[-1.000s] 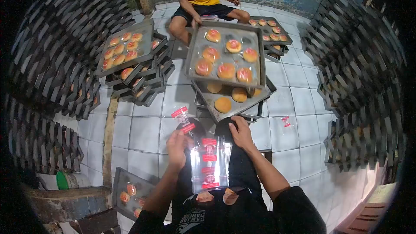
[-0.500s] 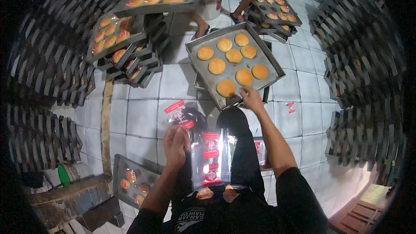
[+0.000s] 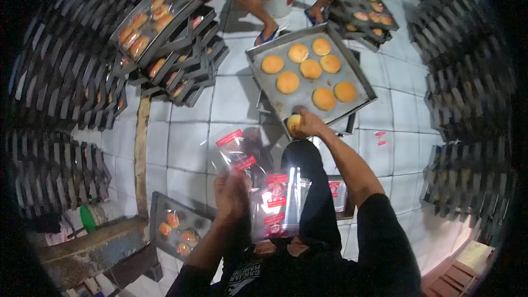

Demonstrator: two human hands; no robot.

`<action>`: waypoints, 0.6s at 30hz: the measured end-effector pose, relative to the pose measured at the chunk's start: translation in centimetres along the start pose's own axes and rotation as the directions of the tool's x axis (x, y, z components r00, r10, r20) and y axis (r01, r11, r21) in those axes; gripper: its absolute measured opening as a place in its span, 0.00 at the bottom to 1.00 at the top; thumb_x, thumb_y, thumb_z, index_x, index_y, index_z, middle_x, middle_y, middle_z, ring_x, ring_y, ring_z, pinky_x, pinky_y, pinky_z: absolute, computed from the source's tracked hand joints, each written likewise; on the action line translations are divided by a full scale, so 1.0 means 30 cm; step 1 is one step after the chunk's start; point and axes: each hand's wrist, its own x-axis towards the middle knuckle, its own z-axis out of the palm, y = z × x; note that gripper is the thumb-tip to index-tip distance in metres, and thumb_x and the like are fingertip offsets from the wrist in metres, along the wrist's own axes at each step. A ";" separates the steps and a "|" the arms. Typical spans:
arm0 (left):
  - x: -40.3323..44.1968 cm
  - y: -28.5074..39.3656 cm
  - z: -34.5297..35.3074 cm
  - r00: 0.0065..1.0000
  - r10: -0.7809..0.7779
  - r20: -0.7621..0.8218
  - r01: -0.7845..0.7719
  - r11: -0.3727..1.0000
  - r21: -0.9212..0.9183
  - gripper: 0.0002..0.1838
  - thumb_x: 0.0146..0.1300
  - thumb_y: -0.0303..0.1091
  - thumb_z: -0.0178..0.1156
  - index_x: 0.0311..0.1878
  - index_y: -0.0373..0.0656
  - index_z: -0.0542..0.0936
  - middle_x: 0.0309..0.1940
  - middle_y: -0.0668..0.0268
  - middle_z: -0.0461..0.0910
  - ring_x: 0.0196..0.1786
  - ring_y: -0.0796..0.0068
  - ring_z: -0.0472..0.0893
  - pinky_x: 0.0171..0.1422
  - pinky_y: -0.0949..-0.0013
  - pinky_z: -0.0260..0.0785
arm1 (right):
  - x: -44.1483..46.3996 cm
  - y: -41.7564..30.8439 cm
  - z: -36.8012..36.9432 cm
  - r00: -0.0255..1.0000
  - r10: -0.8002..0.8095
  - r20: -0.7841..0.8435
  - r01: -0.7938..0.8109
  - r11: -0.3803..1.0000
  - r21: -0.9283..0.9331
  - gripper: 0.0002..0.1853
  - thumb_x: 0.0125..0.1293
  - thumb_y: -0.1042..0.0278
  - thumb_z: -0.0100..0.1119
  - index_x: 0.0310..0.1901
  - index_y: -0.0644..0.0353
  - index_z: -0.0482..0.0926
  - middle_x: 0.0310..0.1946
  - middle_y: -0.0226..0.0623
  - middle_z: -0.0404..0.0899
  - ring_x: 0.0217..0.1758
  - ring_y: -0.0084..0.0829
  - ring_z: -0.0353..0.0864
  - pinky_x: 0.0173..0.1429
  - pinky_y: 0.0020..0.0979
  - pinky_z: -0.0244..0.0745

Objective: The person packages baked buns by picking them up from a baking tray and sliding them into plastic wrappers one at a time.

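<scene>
Grasping round golden bun (image 3: 293, 126) at grey metal tray's (image 3: 305, 92) near corner: your right hand (image 3: 312, 125). Left hand (image 3: 232, 191), before tray, pinches clear red-banded plastic bag (image 3: 236, 150) low, presumably steadying it.

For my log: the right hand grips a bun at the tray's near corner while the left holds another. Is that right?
Partly: the right hand grips a bun at the near corner of the tray, but the head view shows the left hand holding a clear wrapper, not a second bun.
</scene>
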 end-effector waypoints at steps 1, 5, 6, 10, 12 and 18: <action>0.015 -0.007 -0.015 0.999 -0.034 0.029 0.035 0.999 -0.025 0.09 0.77 0.35 0.56 0.46 0.39 0.79 0.35 0.65 0.82 0.41 0.76 0.82 0.42 0.69 0.76 | -0.015 0.039 0.016 0.992 -0.088 -0.093 0.104 0.978 0.180 0.40 0.50 0.45 0.77 0.61 0.61 0.76 0.51 0.47 0.83 0.56 0.48 0.83 0.58 0.49 0.78; 0.003 0.058 0.039 0.960 0.237 0.146 -0.257 0.957 0.138 0.12 0.77 0.39 0.55 0.51 0.39 0.77 0.45 0.57 0.83 0.47 0.67 0.86 0.43 0.66 0.81 | -0.175 -0.300 -0.299 0.935 0.354 -0.006 -0.282 0.753 0.594 0.34 0.56 0.65 0.76 0.65 0.61 0.74 0.58 0.45 0.80 0.59 0.37 0.83 0.62 0.39 0.79; 0.045 0.055 0.011 0.979 0.160 0.124 -0.167 0.985 0.052 0.13 0.77 0.40 0.55 0.53 0.39 0.77 0.48 0.57 0.82 0.49 0.65 0.85 0.46 0.63 0.81 | -0.220 -0.357 -0.330 0.927 0.374 -0.020 -0.212 0.567 0.796 0.34 0.57 0.67 0.75 0.66 0.61 0.73 0.59 0.44 0.80 0.59 0.36 0.83 0.62 0.38 0.79; 0.096 0.132 0.029 0.994 0.054 0.095 -0.023 0.952 -0.305 0.14 0.74 0.40 0.60 0.53 0.39 0.78 0.52 0.57 0.83 0.55 0.60 0.84 0.59 0.54 0.79 | -0.445 -0.740 -0.446 0.965 0.262 -0.024 -0.051 0.275 0.960 0.31 0.62 0.71 0.73 0.66 0.62 0.73 0.57 0.43 0.80 0.59 0.37 0.82 0.65 0.37 0.78; 0.172 0.079 0.027 0.999 -0.031 0.034 0.039 0.961 -0.275 0.15 0.72 0.40 0.63 0.52 0.39 0.78 0.51 0.57 0.82 0.55 0.60 0.84 0.59 0.54 0.79 | -0.558 -0.863 -0.368 0.972 0.104 -0.209 0.090 0.660 0.746 0.28 0.61 0.72 0.73 0.62 0.63 0.75 0.56 0.45 0.80 0.59 0.40 0.82 0.65 0.38 0.78; 0.085 0.090 0.180 0.941 -0.161 0.297 0.249 0.925 -0.288 0.21 0.73 0.50 0.59 0.55 0.42 0.79 0.49 0.60 0.81 0.55 0.65 0.84 0.55 0.60 0.80 | -0.561 -0.880 -0.294 0.704 -0.459 -0.542 0.442 0.880 -0.171 0.26 0.46 0.84 0.72 0.51 0.64 0.78 0.53 0.48 0.78 0.59 0.52 0.79 0.65 0.48 0.76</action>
